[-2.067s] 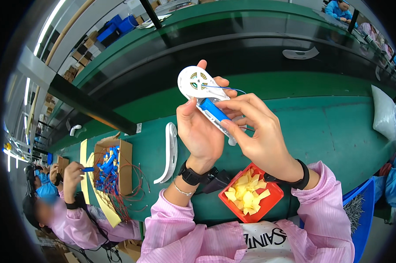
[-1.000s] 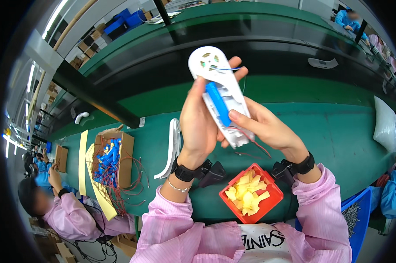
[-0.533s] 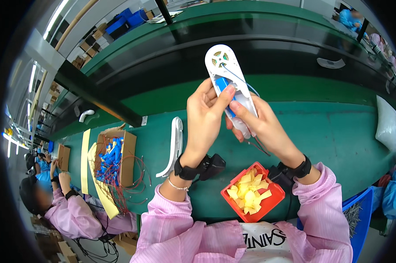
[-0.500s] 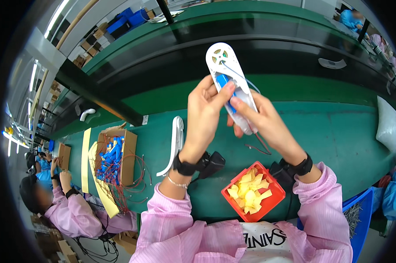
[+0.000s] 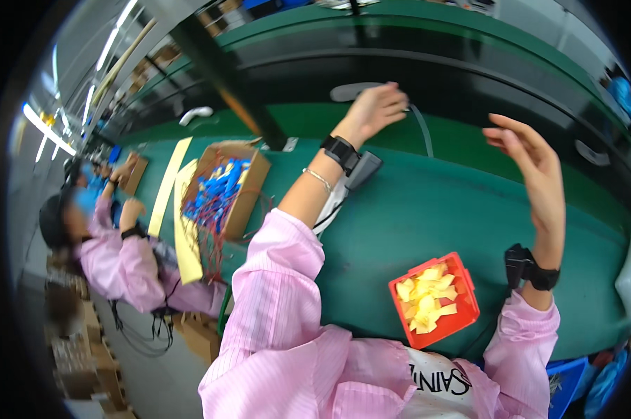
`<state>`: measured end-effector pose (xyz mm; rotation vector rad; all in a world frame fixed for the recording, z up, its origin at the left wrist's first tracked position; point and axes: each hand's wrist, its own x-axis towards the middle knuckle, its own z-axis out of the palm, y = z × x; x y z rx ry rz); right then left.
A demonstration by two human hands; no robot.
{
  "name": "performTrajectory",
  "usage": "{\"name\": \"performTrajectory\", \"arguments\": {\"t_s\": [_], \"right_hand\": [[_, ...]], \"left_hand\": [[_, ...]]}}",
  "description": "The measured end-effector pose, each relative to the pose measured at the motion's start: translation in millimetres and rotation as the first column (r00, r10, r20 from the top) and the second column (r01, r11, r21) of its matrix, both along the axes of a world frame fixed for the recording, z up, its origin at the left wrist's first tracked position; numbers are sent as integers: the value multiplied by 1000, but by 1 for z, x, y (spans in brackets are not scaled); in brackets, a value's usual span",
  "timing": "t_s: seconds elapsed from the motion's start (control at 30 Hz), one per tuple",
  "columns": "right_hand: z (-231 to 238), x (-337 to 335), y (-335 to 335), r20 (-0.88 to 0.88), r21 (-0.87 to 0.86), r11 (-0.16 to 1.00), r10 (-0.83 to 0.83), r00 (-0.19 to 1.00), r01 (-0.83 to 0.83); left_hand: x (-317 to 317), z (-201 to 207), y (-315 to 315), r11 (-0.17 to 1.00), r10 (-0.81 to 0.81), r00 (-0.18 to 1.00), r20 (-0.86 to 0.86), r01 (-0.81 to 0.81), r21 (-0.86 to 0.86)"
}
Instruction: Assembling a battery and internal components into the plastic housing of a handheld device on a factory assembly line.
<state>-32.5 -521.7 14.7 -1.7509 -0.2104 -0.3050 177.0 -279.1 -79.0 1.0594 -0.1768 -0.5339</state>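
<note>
My left hand (image 5: 377,110) is stretched out over the dark belt, its fingers extended and slightly blurred, with nothing seen in them. Just behind it lies a white elongated casing (image 5: 345,91), partly covered by the hand. A pale curved strip (image 5: 422,129) shows right of the fingers; I cannot tell whether it belongs to the casing. My right hand (image 5: 532,150) is raised over the far right of the bench, fingers apart and loosely bent, holding nothing. Under my left forearm, another white casing part (image 5: 331,206) lies mostly hidden on the green bench.
A red tray (image 5: 462,314) of yellow paper pieces stands near me. At left are a cardboard box (image 5: 254,185) of blue wired battery packs and yellow strips (image 5: 170,185). A dark post (image 5: 242,98) rises behind. Another person (image 5: 120,258) sits at left; a blue bin (image 5: 566,384) is at lower right.
Both hands have let go of the white casing with the blue pack inside. My left hand has reached far over the belt; my right hand has moved away to the right. The view has shifted.
</note>
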Motion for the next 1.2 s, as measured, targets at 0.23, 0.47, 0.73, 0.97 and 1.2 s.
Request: {"name": "performTrajectory", "arguments": {"t_s": [0.23,0.47,0.73,0.97,1.2], "right_hand": [[4,-2,-13,-61,-109,994,-35,997,28],[2,1,-6,-82,-101,994,40,996,-48],[4,-2,-1,-59,-62,994,87,995,-90],[1,-3,2,-26,-20,999,41,999,-41],[-8,-14,52,257,-102,995,38,966,-12]], "left_hand": [[-106,70,159,327,53,764,642,-621,712],[-97,19,326,-581,-171,927,333,-368,726],[-99,24,324,-547,-227,886,404,-459,700],[-133,95,180,93,19,153,988,-984,150],[-178,96,22,689,73,344,936,-696,202]]}}
